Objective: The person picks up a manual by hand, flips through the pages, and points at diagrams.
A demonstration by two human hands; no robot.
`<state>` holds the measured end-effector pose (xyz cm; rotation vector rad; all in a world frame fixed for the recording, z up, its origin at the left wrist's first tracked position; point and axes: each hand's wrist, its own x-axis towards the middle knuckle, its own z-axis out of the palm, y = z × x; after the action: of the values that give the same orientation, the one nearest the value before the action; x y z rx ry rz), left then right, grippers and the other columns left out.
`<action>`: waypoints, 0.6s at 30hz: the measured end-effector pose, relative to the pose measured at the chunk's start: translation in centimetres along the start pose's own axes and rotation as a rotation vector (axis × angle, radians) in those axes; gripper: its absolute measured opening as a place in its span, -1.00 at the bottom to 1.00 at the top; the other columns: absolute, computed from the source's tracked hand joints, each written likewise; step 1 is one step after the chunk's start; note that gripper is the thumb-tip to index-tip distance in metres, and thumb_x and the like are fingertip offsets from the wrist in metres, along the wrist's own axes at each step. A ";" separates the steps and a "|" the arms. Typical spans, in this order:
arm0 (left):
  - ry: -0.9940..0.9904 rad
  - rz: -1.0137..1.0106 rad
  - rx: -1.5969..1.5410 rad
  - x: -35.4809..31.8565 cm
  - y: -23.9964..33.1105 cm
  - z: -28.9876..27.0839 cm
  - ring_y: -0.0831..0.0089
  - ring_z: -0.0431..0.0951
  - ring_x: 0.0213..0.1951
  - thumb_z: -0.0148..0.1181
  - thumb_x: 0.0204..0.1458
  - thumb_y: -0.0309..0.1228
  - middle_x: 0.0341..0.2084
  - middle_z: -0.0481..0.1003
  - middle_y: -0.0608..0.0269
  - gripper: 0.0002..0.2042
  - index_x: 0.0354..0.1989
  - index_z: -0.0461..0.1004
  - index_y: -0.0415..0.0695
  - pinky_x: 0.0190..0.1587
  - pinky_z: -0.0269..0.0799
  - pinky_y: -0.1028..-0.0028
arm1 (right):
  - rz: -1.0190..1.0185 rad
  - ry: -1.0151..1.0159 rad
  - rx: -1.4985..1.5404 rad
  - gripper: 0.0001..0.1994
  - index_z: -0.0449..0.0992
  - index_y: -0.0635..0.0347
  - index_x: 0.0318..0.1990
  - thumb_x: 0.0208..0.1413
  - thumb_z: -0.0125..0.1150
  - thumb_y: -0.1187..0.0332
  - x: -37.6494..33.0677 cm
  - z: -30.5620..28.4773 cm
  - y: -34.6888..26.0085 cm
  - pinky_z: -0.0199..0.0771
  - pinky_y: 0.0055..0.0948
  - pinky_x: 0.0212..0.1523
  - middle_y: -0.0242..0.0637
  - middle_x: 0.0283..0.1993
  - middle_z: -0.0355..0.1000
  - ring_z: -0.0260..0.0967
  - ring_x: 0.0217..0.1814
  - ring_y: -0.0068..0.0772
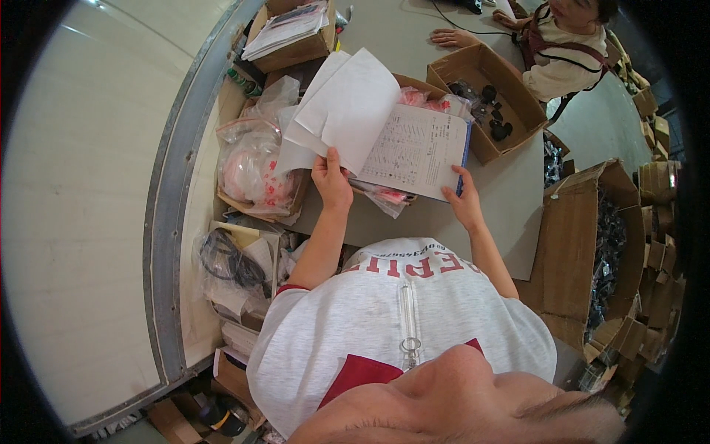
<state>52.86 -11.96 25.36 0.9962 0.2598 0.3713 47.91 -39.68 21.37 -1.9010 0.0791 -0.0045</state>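
My left hand [332, 183] pinches a fan of white sheets [347, 107], lifted and folded back to the left. Beneath them lies a printed page [409, 146] with rows of small marks and a table. That page rests on a blue clipboard [467, 152], whose blue shows along the right edge; its clip is not visible. My right hand [464, 198] grips the clipboard's lower right side, thumb on the page. Behind and below the clipboard, red-and-white plastic bags [388, 197] stick out of a partly hidden cardboard box.
An open box [484, 96] holds black parts on the grey table [505, 214]. A co-worker [566, 52] stands across it, one hand flat there. Bagged goods [255, 174], a paper-filled box [296, 44] and coiled cable [229, 259] line the left. A large carton [566, 251] stands right.
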 end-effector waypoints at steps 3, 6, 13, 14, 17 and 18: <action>-0.007 0.004 0.005 -0.2 0.1 0.3 0.78 0.28 -0.59 0.11 0.12 -0.29 -0.52 0.42 0.53 -0.86 -0.31 0.43 -0.08 -0.60 0.15 0.72 | 0.002 0.000 0.002 -0.48 0.20 0.16 0.14 0.00 0.21 0.46 0.0 0.1 0.1 0.30 -0.45 0.03 -0.10 0.00 0.37 0.32 0.03 -0.33; -0.012 0.000 0.011 -0.2 0.0 0.2 0.78 0.28 -0.59 0.10 0.13 -0.29 -0.51 0.43 0.53 -0.86 -0.30 0.43 -0.09 -0.60 0.15 0.72 | 0.004 0.001 -0.007 -0.48 0.20 0.16 0.14 0.00 0.21 0.46 0.0 0.1 0.1 0.28 -0.45 0.05 -0.11 0.01 0.37 0.31 0.04 -0.33; -0.020 0.013 0.026 -0.1 -0.4 0.1 0.76 0.29 -0.58 0.08 0.14 -0.30 -0.50 0.43 0.50 -0.86 -0.29 0.41 -0.11 -0.60 0.16 0.71 | 0.051 -0.013 0.004 -0.47 0.20 0.16 0.14 -0.01 0.22 0.45 0.1 -0.2 0.3 0.26 -0.45 0.08 -0.10 0.05 0.35 0.30 0.08 -0.28; -0.020 0.014 0.026 -0.1 -0.5 0.0 0.76 0.29 -0.58 0.08 0.14 -0.30 -0.50 0.43 0.50 -0.86 -0.29 0.41 -0.11 -0.60 0.16 0.71 | 0.051 -0.012 0.003 -0.47 0.21 0.15 0.14 -0.02 0.22 0.45 0.0 -0.2 0.2 0.25 -0.43 0.09 -0.08 0.07 0.33 0.29 0.10 -0.27; -0.029 0.011 0.016 0.0 -0.8 -0.6 0.75 0.30 -0.57 0.08 0.14 -0.30 -0.49 0.43 0.50 -0.85 -0.27 0.41 -0.11 -0.59 0.17 0.70 | -0.006 0.010 -0.030 -0.47 0.23 0.13 0.12 -0.05 0.24 0.45 0.0 -0.2 0.7 0.24 -0.38 0.11 -0.09 0.06 0.32 0.26 0.13 -0.24; -0.032 -0.002 0.040 0.0 -0.9 -1.0 0.75 0.30 -0.56 0.08 0.14 -0.30 -0.47 0.43 0.51 -0.85 -0.27 0.41 -0.11 -0.59 0.17 0.70 | -0.061 0.031 -0.062 -0.47 0.25 0.12 0.11 -0.07 0.25 0.46 -0.1 -0.2 0.8 0.24 -0.35 0.11 -0.11 0.05 0.32 0.25 0.13 -0.21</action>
<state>52.69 -11.67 24.08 1.0405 0.2402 0.3495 47.80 -40.09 20.69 -1.9651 0.0425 -0.0735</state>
